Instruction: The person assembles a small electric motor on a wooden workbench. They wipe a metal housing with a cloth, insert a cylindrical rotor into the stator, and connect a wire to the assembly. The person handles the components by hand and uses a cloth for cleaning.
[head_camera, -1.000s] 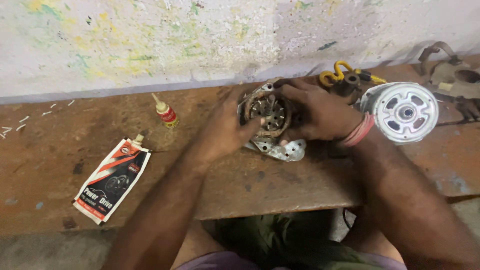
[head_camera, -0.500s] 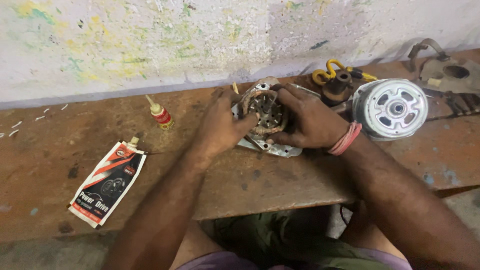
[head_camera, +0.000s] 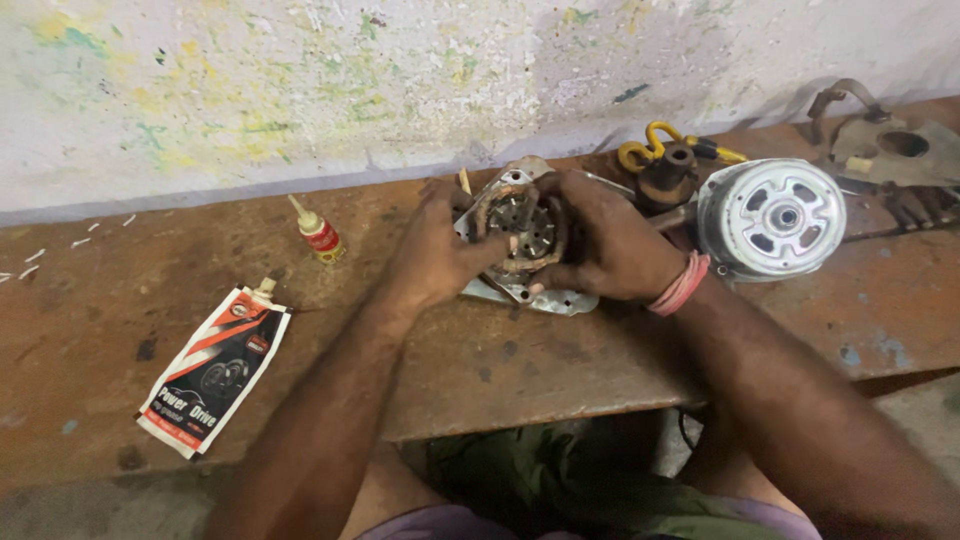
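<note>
Little has shifted in the past second: both hands stay wrapped around the same motor stator (head_camera: 520, 232), with only the view sliding slightly so the bench contents sit a touch left of where they were.

One rusty brown workbench (head_camera: 560, 370) runs across the scene below a paint-flecked wall (head_camera: 300, 90). At its middle, one motor stator with coppery windings sits in a pale metal end plate, resting on the bench top. The left hand (head_camera: 435, 250) curls against its left side, fingers bent and pressed to the housing, thumb toward the windings. The right hand (head_camera: 605, 245) closes over the right side, fingers curved around the rim and partly covering the core; one pink band (head_camera: 680, 285) circles that wrist. Neither hand is spread flat; both grip the part.

Just beside the right wrist lies one silver motor housing (head_camera: 772, 218), its ribbed round end face turned up. Behind it, near the back edge, sits one dark cylindrical part (head_camera: 668, 172) with one yellow-handled tool (head_camera: 650, 142) touching it. At far right rests one grey metal bracket (head_camera: 890, 150).

Well apart on the left lies one flat grease sachet (head_camera: 215, 368) in black, red and white, its nozzle pointing away. Between it and the hands stands one small glue bottle (head_camera: 318, 232), tilted, with a red label and a pale pointed tip.
</note>
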